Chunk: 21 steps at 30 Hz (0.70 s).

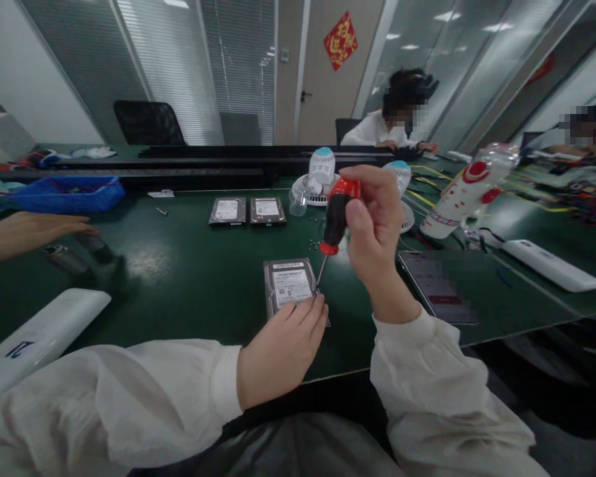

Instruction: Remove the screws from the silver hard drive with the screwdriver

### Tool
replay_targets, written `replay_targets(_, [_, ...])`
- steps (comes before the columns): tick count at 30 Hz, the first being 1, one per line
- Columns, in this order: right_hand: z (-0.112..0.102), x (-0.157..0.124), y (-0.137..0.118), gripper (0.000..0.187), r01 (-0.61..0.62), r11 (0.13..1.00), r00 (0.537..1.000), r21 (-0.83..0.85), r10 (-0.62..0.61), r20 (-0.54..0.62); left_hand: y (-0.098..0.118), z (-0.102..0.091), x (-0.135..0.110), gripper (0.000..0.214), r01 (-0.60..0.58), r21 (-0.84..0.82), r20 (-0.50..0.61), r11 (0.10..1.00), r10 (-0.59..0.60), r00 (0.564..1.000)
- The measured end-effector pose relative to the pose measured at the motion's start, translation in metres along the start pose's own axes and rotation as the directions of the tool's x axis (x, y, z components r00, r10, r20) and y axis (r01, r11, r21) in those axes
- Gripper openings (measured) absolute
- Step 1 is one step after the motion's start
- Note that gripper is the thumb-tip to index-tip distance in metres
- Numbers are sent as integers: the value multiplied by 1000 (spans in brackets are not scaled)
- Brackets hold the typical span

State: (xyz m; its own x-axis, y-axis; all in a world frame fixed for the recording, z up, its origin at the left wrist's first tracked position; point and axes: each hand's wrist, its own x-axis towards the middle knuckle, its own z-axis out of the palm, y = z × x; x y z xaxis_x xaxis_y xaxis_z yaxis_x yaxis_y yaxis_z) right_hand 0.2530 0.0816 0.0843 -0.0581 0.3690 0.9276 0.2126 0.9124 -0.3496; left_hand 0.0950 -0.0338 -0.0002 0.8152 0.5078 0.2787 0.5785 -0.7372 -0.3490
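Note:
My right hand is closed around the red and black handle of a screwdriver, held above the table and tilted. Its thin shaft runs down to the right edge of a hard drive, where the tip meets the drive near a corner screw spot. Across the near part of this drive lies my left hand, gripping it with the fingertips beside the screwdriver tip. The drive rests label side up; its near end is covered by the hand. Several small screws lie on the green table beyond the drive.
Two more hard drives lie farther back. Behind the screwdriver stand white fans. At right are a tablet and a white device. A blue tray, another person's hand and a white case are at left.

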Motion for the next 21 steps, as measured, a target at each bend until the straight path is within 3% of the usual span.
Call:
replay_targets(5, [-3,5,0,28,36,998,994,-44,-40,-100,0,1,0,52,11,-4,-27,1000,-11,1000])
replay_targets(10, [-6,1,4,31,-36,997,999,73,36,-1,0,0,-1,53,6,-5,-23,1000,-7,1000])
replay_targets(13, [-3,0,3,32,-13,993,1000,114,12,14,1,1,0,53,2,1,-22,1000,-2,1000])
replay_targets(18, [1,2,-1,25,-8,999,1000,53,9,-20,1,0,0,51,0,10,3,1000,0,1000])
replay_targets(21, [1,4,-2,32,37,999,995,-37,-40,-88,1,-1,-1,51,-2,14,0,1000,2,1000])
